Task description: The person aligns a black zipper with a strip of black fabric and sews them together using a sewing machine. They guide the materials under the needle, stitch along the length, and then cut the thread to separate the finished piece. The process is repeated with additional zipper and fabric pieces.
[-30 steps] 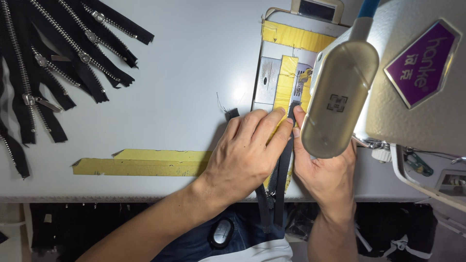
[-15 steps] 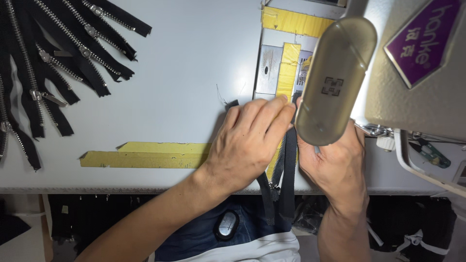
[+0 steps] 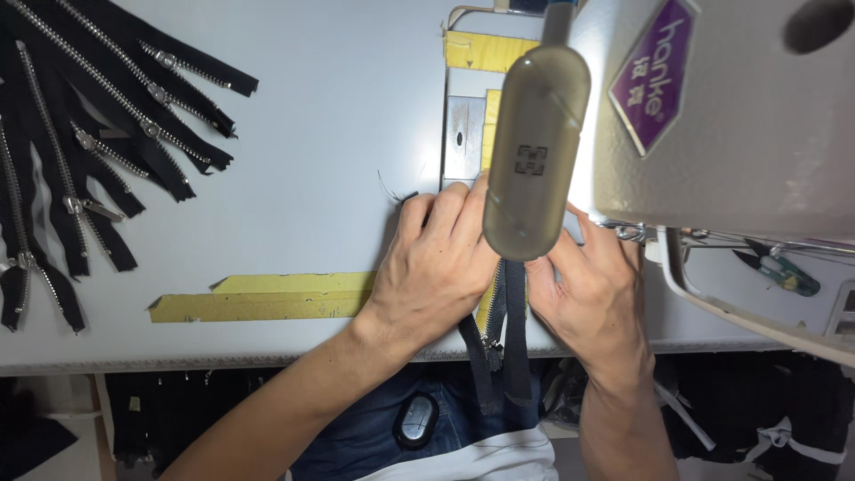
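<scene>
My left hand (image 3: pixel 436 267) lies flat on a black zipper (image 3: pixel 500 330), pressing it to the grey table just left of the sewing machine's head. My right hand (image 3: pixel 592 294) holds the same zipper from the right, with its fingers under the machine's lamp (image 3: pixel 533 151). The zipper's metal teeth run between my two hands, and its tail hangs over the table's front edge toward my lap. The needle area is hidden behind the lamp.
A pile of black zippers (image 3: pixel 89 151) with metal teeth lies at the table's far left. Yellow tape strips (image 3: pixel 267 298) mark the table near its front edge. The white sewing machine (image 3: pixel 739 116) fills the right. Small green snips (image 3: pixel 784 274) lie behind it.
The view has shifted, so the machine and lamp sit more to the middle. Both hands stay on the zipper and have crept a little toward the machine.
</scene>
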